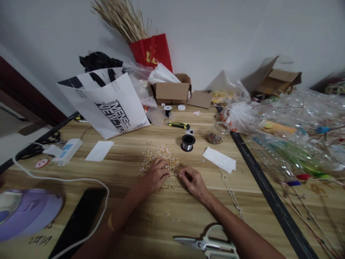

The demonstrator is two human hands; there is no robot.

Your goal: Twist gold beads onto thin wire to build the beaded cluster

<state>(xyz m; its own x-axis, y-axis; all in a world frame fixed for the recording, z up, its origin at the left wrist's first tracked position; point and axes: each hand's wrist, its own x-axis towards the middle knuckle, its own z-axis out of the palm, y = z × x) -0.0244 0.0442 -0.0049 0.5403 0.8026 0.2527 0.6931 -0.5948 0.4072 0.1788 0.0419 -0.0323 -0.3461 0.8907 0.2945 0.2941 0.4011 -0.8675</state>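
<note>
I have the left hand [157, 173] half-curled, fingers parted, over the bead pile [159, 152] on the table [142, 223], the right hand [194, 183] pinched closed beside it — on what, I cannot tell — beads probably light, hard, slippery, best taken singly by fingertip.

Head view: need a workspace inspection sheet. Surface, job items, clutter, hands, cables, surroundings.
Surface: wood-grain tabletop, black strip along the right.
Job's things: gold and clear beads, loose and spread out; a few strays nearer the wearer.
Clutter: scissors near the right forearm; silvery spool, utility knife and glass jar beyond the beads.
Hands: left hand on the beads, right hand at their right edge; grip contents unclear.
Cables: white cable loops past the phone.
Surroundings: bags and boxes against a pale wall.
</note>
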